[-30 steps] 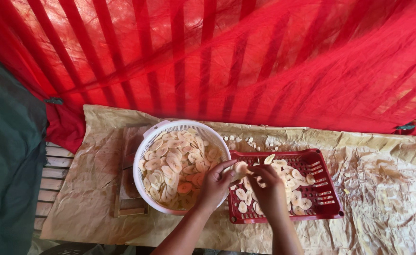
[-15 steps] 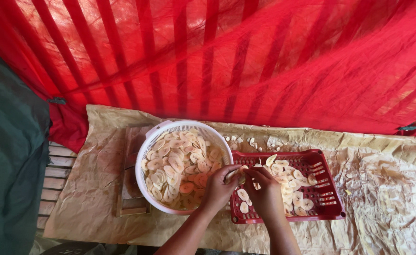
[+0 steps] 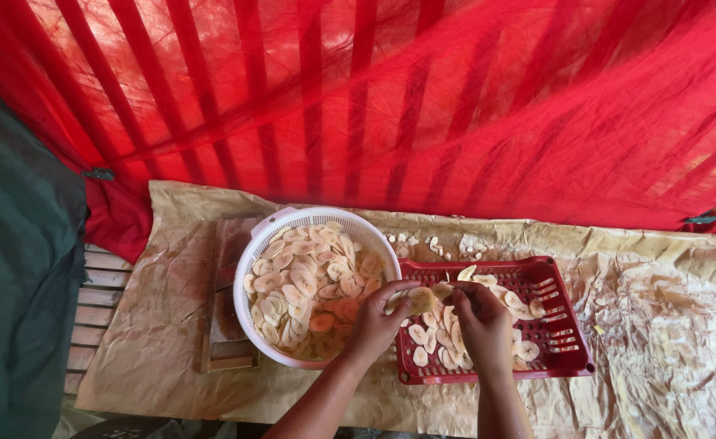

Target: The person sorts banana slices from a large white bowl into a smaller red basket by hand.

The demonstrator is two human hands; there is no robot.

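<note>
Two hands now: my left hand [image 3: 377, 319] pinches a slice [image 3: 420, 300] while my right hand [image 3: 481, 323] has dropped, fingers curled, onto the red tray [image 3: 565, 325].

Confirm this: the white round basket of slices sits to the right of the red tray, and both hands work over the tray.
Wrong on one point. In the head view the basket sits to the left of the tray, not the right. The rest stands: the left hand holds a slice and the right hand works beside it, both over the tray.
</note>
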